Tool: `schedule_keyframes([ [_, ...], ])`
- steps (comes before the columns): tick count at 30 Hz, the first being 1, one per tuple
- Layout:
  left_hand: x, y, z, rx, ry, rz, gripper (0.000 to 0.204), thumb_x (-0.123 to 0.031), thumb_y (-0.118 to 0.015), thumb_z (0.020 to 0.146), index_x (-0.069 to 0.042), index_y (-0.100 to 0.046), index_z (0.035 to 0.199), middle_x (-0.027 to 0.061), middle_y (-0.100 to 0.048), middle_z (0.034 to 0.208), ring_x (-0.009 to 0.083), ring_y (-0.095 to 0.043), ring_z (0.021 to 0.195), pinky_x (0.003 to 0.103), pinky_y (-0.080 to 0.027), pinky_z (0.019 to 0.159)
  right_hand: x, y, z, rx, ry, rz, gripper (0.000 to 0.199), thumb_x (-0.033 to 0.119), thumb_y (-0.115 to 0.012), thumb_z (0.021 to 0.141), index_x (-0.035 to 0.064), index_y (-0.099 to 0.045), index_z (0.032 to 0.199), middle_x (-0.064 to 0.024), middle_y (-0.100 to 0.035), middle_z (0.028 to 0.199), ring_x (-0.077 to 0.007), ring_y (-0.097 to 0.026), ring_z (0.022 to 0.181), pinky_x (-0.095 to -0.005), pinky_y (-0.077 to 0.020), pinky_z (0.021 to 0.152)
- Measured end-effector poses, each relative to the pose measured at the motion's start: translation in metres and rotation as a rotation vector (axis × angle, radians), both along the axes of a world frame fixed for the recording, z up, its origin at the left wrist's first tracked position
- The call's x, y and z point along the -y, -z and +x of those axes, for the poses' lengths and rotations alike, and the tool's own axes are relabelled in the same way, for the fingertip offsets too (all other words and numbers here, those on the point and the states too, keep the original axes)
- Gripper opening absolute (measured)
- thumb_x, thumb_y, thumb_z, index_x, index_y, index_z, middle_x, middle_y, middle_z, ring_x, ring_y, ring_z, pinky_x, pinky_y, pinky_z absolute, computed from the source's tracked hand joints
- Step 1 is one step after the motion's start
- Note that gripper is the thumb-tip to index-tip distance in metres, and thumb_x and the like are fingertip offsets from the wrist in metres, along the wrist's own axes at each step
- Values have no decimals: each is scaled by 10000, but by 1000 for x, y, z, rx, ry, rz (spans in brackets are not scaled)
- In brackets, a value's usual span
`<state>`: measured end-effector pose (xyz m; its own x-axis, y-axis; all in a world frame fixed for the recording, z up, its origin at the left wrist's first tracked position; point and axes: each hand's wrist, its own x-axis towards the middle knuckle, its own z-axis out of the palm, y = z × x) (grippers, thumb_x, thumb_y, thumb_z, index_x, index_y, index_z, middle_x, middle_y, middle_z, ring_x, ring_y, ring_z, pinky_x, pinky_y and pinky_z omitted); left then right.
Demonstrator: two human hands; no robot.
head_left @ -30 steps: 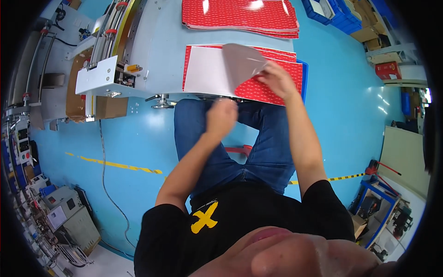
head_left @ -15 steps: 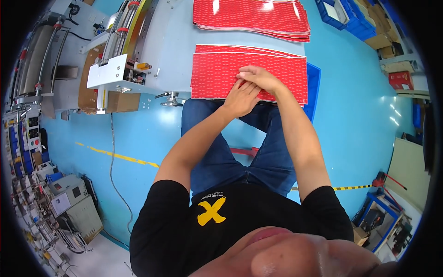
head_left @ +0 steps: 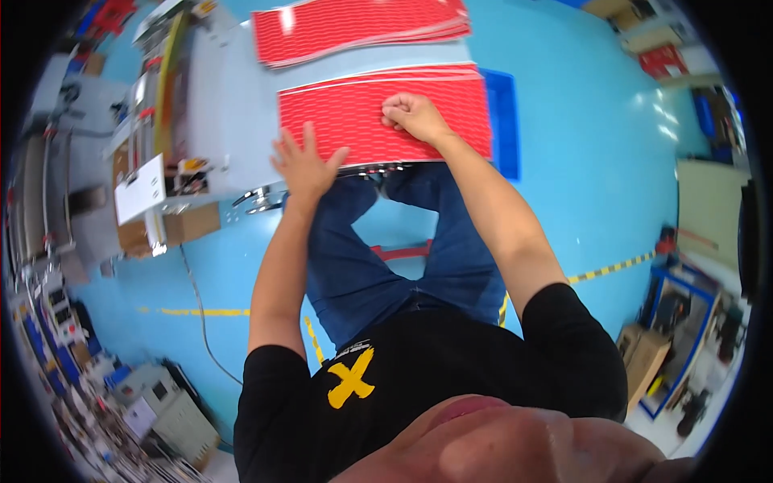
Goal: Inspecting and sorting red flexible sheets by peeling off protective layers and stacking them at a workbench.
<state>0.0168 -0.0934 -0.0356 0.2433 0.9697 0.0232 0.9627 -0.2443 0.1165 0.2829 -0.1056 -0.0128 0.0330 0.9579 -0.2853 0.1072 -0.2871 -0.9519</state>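
A stack of red sheets [head_left: 354,121] with pale edges and a fine repeated pattern lies at the table's near edge, above my knees. My left hand [head_left: 307,167] is at the stack's near left corner, fingers spread; its fingertips overlap the sheets' left edge. My right hand [head_left: 415,117] is over the middle right of the top sheet with its fingers curled together. Whether anything small is in those fingers is hidden. Both hands are somewhat blurred.
A second stack of red sheets [head_left: 362,30] lies farther back on the grey table [head_left: 237,97]. A blue bin [head_left: 505,121] is right of the near stack. To the left stands a roller machine with a white end plate [head_left: 140,190]; a metal handwheel [head_left: 262,200] is under the table edge.
My hands were together over the sheets; the left has moved away to the stack's left corner and spread. My right hand's fingers have curled. The whole view has shifted and turned.
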Motion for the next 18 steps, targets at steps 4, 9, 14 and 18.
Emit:
schedule_keyframes([
  [4,1,-1,-7,-77,-52,-15,959,-734,-551,825,-149,-286,1538,334,-162,1559,535,-162,1433,678,-140,1118,77,-2,63,85,624,367,134,157,-657,931,39,-657,994,-19,-668,843,-72,-583,680,-221,-478,590],
  [9,9,-6,33,130,169,140,772,-519,-677,829,-59,-454,1407,291,-345,1486,470,-306,1390,621,-227,1114,156,18,83,99,719,139,176,153,-669,928,15,-668,1037,6,-646,845,-49,-541,695,-208,-454,624],
  [14,50,-12,144,597,697,39,408,-190,-727,816,-35,-641,1184,182,-580,1310,361,-509,1260,463,-398,1063,163,33,82,51,609,33,214,129,-702,895,-18,-690,1050,-21,-693,855,-65,-591,704,-213,-479,633],
  [18,69,-14,190,612,695,-56,387,-172,-718,822,-46,-648,1180,187,-573,1318,364,-509,1257,459,-406,1054,159,32,86,-7,573,52,182,122,-695,897,-14,-702,1017,-29,-707,859,-67,-602,715,-217,-483,636],
])
